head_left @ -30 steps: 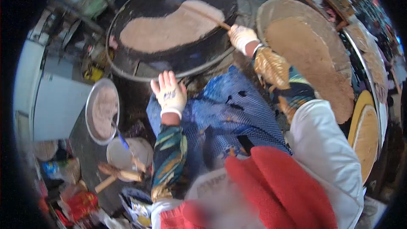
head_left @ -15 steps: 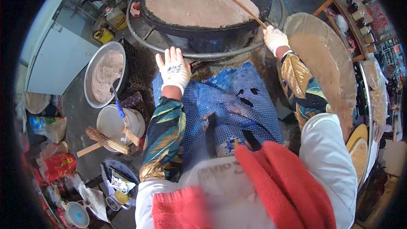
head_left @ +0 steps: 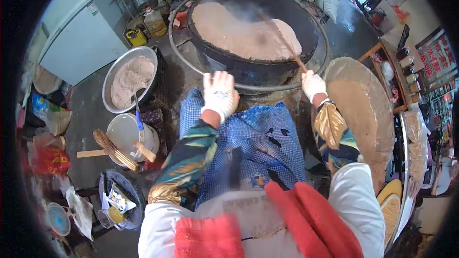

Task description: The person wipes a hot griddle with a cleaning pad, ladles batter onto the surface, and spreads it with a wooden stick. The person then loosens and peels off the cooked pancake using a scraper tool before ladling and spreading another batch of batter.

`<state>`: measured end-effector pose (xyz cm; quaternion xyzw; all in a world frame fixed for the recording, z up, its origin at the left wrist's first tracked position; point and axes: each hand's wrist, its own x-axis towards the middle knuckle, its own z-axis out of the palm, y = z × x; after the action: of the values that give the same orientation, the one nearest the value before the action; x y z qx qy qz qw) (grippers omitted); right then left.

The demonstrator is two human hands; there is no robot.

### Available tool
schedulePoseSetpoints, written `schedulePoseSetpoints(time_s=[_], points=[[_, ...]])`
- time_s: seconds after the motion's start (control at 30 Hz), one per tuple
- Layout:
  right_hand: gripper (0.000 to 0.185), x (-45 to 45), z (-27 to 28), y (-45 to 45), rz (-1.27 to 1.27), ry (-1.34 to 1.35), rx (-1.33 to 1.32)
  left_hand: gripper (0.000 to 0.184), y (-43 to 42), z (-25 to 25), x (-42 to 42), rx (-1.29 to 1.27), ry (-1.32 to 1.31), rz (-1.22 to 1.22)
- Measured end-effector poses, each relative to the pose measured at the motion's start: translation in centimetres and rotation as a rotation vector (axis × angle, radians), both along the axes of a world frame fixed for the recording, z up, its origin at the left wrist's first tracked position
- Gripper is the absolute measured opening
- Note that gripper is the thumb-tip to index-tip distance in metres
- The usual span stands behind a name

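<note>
My right hand [head_left: 313, 85], in a white knit glove, is wrapped round the near end of a long wooden stick [head_left: 291, 51]. The stick reaches over the rim of a big black pan [head_left: 217, 62] and across a pale pinkish layer [head_left: 224, 31] spread on it; its far end is blurred by vapour. My left hand [head_left: 220, 93], gloved too, is held palm down with fingers outstretched and nothing in it. It is close to the metal ring [head_left: 267, 87] around the pan and above the blue checked cloth [head_left: 253, 122] over my lap; whether it touches either I cannot tell.
At the left stand a metal basin [head_left: 109, 74] of pale mix with a blue-handled ladle [head_left: 138, 119] and a white bucket [head_left: 152, 138] with a brush [head_left: 112, 148] across it. A large round tan sheet [head_left: 356, 95] lies at the right. Bottles [head_left: 155, 21] stand behind the basin.
The view has tilted up, showing more behind the pan. The stick has swung to a steeper angle over the pale layer, whose outline has changed. My left hand has shifted slightly right, still flat.
</note>
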<state>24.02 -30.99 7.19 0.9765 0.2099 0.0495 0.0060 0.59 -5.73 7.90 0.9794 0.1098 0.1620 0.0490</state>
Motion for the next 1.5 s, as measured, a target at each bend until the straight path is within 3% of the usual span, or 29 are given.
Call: schedulePoseSetpoints(time_s=[0.03,0.13,0.2,0.23,0.4,0.43,0.5,0.57,0.73,0.83,0.9,0.97,1.03,1.13,1.2,1.23,1.3,1.33,1.43,1.47,1.5], points=[[0.032,0.5,0.0,-0.1,-0.105,0.034,0.033,0.052,-1.7,-0.7,0.2,-0.003,-0.008,-0.048],[0.032,-0.1,-0.1,0.3,-0.025,0.037,0.075,0.067,-3.2,-3.0,0.3,0.057,0.148,0.023],[0.033,-2.2,0.2,0.9,0.073,0.008,0.122,0.063,-2.6,-3.7,0.1,0.107,0.105,0.020],[0.033,-3.3,-0.1,0.9,0.146,0.036,0.003,0.063,-2.3,-3.5,0.1,0.099,0.114,0.024],[0.025,0.0,-0.6,-1.4,-0.035,0.054,-0.021,0.065,-0.9,-3.2,-1.1,0.110,-0.096,-0.049],[0.021,0.9,-2.1,-1.5,0.042,-0.122,-0.037,0.068,-0.8,-3.0,-1.1,0.128,-0.116,-0.058],[0.021,-3.0,2.5,0.0,0.028,-0.051,0.174,0.070,-0.7,-2.2,-1.3,0.117,-0.065,-0.081],[0.020,-3.2,0.8,-0.2,0.124,0.013,0.074,0.065,-0.3,-2.6,-1.4,0.095,-0.024,-0.025],[0.034,0.0,0.1,0.7,0.023,0.000,0.254,0.057,1.3,-3.4,-1.3,0.118,-0.038,-0.014],[0.023,-2.3,0.6,0.9,0.251,-0.027,0.097,0.056,2.2,-4.4,-1.3,0.148,-0.061,0.008],[0.022,-1.0,-0.1,0.1,0.048,-0.077,0.104,0.057,2.8,-4.6,-1.0,0.157,-0.040,0.019],[0.022,1.0,-1.0,0.0,0.072,-0.123,0.146,0.059,3.1,-4.1,-1.1,0.146,0.080,0.076],[0.031,0.0,0.6,1.2,0.014,0.092,0.275,0.060,3.5,-3.0,-1.4,0.107,0.151,0.081],[0.032,-2.4,0.8,0.5,0.104,0.134,0.180,0.061,4.0,-2.7,-1.1,0.119,0.196,0.131],[0.025,-1.2,0.0,-0.8,0.005,-0.145,0.194,0.061,4.4,-2.7,-1.1,0.134,0.174,0.149],[0.017,-0.6,0.5,-0.9,0.041,-0.157,0.115,0.060,4.6,-2.6,-1.1,0.160,0.122,0.152],[0.018,-0.1,0.6,0.2,0.105,-0.168,0.163,0.060,5.5,-3.3,-1.2,0.181,0.050,0.135],[0.021,-0.5,0.4,0.5,0.143,-0.099,0.267,0.060,5.6,-2.8,-1.3,0.155,0.117,0.153],[0.026,-3.3,0.6,0.5,0.215,0.074,0.133,0.062,6.2,-3.0,-0.9,0.143,0.164,0.213],[0.029,-3.5,1.4,0.5,0.010,0.092,0.087,0.062,6.4,-3.0,-0.9,0.134,0.175,0.228],[0.028,-1.7,0.2,-0.6,-0.013,0.045,0.205,0.062,6.7,-2.8,-0.9,0.128,0.190,0.241]])
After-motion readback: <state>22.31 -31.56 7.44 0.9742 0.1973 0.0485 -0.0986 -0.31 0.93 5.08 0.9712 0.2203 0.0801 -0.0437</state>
